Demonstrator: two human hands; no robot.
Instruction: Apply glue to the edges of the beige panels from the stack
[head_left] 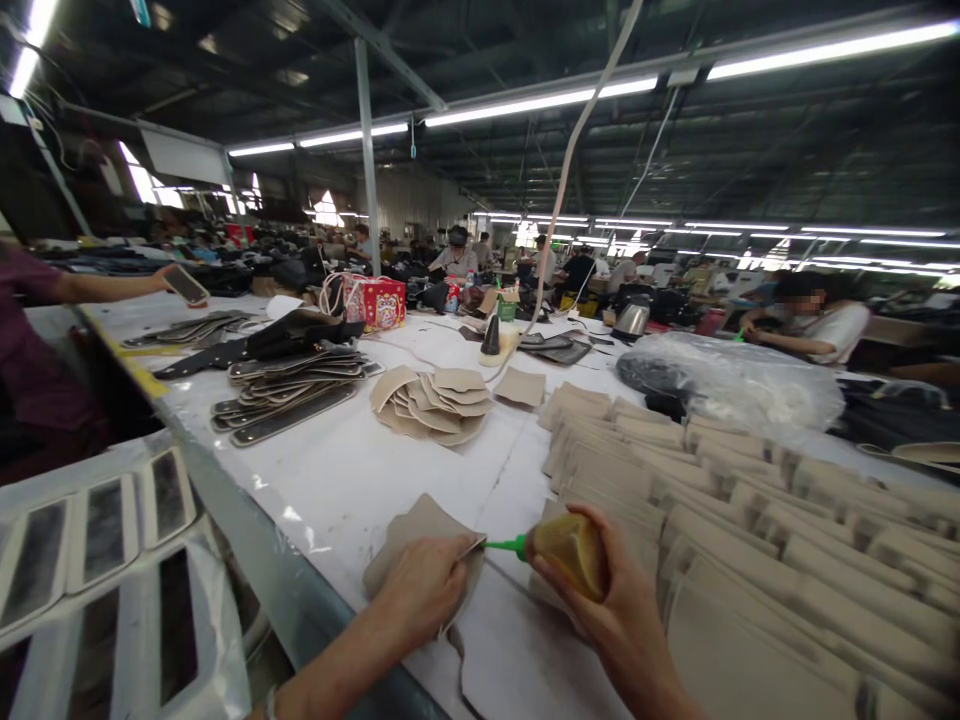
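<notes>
In the head view my right hand (626,610) is wrapped round a squeeze bottle (566,553) of yellowish liquid, tipped on its side. Its green nozzle (506,545) points left, and the tip is at the edge of a beige leather-like piece (409,525). My left hand (427,590) grips that piece near the nozzle tip, its fingers bent and partly hiding the piece. Right of the bottle, many similar beige panels (750,580) lie in overlapping rows. Beyond my left hand is a loose pile of beige pieces (435,400).
Dark strips with pale edges (292,385) are stacked at the left. A clear plastic bag (735,380), a red patterned box (375,300) and a black cone-shaped object (491,338) stand farther back. At far left, a co-worker's hand (169,280) holds a dark panel. Framed dark panels (105,530) lie below the table edge.
</notes>
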